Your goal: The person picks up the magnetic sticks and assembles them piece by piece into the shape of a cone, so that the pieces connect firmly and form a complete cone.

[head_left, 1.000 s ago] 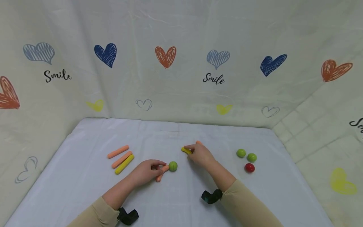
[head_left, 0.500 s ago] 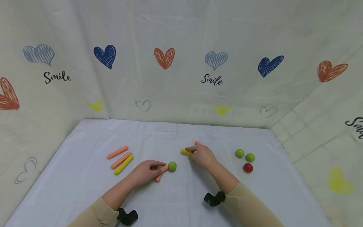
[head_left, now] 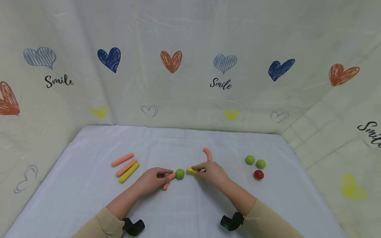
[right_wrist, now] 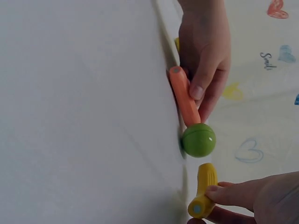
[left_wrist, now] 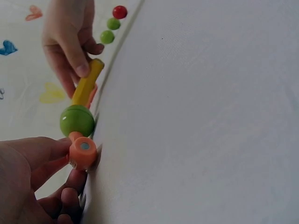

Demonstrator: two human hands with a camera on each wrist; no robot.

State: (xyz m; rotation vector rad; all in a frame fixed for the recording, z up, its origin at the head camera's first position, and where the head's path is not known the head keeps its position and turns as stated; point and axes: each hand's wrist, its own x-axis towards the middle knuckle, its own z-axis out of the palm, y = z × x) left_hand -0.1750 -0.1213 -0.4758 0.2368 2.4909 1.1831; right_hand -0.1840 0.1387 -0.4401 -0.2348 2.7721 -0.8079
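Note:
My left hand (head_left: 154, 180) pinches an orange stick (head_left: 171, 177) whose tip meets a green ball (head_left: 180, 174). In the right wrist view that orange stick (right_wrist: 186, 98) touches the green ball (right_wrist: 199, 140). Between thumb and fingers my right hand (head_left: 215, 173) holds a yellow stick (head_left: 191, 171), just right of the ball. A small gap parts the yellow stick (right_wrist: 207, 179) from the ball in the right wrist view. Another orange piece (head_left: 165, 186) shows below my left fingers, partly hidden.
Two orange sticks (head_left: 122, 159) (head_left: 126, 167) and a yellow stick (head_left: 129, 172) lie at the left of the white table (head_left: 178, 211). A curved orange stick (head_left: 208, 154) lies behind my right hand. Two green balls (head_left: 249, 159) (head_left: 261, 164) and a red ball (head_left: 258, 174) sit at the right.
My right hand has come nearer with the yellow stick, down toward the green ball, uncovering more of the curved orange stick behind it. My left hand has stayed in place.

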